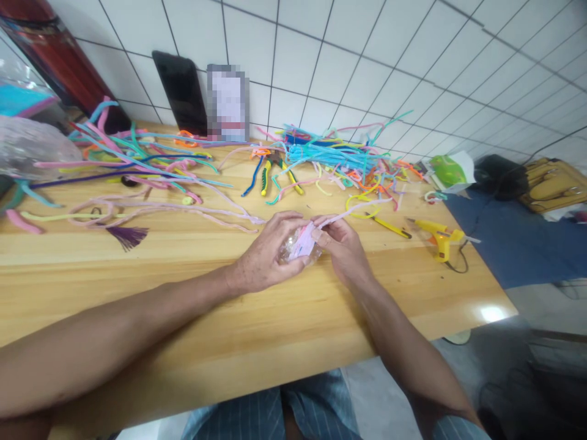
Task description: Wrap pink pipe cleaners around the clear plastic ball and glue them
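Observation:
Both hands meet over the wooden table. My left hand (263,256) is curled around a clear plastic piece (286,249) with pale lilac pipe cleaner (302,242) laid across it in close rows. The exact kind of plastic piece cannot be made out. Thumb and fingers of my right hand (346,247) pinch that lilac pipe cleaner at the piece's right side. A lilac length (362,209) sticks out beyond these fingers to the upper right. Left of the hands, long pale pink and lilac pipe cleaners (211,211) trail over the tabletop.
Behind the hands lie a pile of blue pipe cleaners (330,154) and yellow-handled pliers (277,171). A yellow cutter (389,226) and yellow glue gun (443,238) are at right. A purple tassel (128,236) lies left; a black phone (181,91) leans on the tiled wall.

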### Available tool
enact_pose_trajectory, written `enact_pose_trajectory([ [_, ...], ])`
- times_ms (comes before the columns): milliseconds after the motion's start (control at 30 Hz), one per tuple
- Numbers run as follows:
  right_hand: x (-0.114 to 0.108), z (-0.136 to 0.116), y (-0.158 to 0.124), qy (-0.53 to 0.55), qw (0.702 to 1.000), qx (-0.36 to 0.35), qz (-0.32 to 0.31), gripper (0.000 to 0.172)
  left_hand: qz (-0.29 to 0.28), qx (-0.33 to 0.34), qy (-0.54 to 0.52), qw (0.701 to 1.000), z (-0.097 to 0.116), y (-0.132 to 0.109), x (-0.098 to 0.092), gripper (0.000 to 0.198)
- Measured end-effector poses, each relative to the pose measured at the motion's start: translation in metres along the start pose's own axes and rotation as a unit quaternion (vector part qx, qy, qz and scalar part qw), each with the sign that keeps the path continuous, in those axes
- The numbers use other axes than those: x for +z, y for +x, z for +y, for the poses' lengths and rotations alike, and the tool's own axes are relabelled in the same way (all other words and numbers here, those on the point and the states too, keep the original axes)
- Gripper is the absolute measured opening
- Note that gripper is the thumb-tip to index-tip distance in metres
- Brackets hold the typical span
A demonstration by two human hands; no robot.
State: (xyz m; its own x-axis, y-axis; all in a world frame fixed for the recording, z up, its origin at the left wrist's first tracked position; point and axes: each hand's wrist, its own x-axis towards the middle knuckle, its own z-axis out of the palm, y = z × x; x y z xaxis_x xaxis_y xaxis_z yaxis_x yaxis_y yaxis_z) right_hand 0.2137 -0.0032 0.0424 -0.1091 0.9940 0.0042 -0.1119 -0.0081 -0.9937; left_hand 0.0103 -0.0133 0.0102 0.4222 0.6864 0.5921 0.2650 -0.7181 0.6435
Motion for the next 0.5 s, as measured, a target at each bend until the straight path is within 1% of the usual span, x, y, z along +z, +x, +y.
enact_pose_trajectory([
  [133,0.0,0.002,0.001,-0.002,1.0,0.001,0.005,0.036,-0.01,0.01,-0.003,1.0,-0.001,0.0,-0.002,0.061],
  [333,0.0,0.005,0.002,-0.001,1.0,0.0,0.01,0.033,-0.032,-0.004,-0.023,0.999,-0.001,0.002,-0.009,0.047],
  [500,0.0,0.005,0.001,-0.005,1.0,0.001,0.015,0.033,-0.019,0.002,-0.015,1.0,0.002,0.01,-0.01,0.045],
])
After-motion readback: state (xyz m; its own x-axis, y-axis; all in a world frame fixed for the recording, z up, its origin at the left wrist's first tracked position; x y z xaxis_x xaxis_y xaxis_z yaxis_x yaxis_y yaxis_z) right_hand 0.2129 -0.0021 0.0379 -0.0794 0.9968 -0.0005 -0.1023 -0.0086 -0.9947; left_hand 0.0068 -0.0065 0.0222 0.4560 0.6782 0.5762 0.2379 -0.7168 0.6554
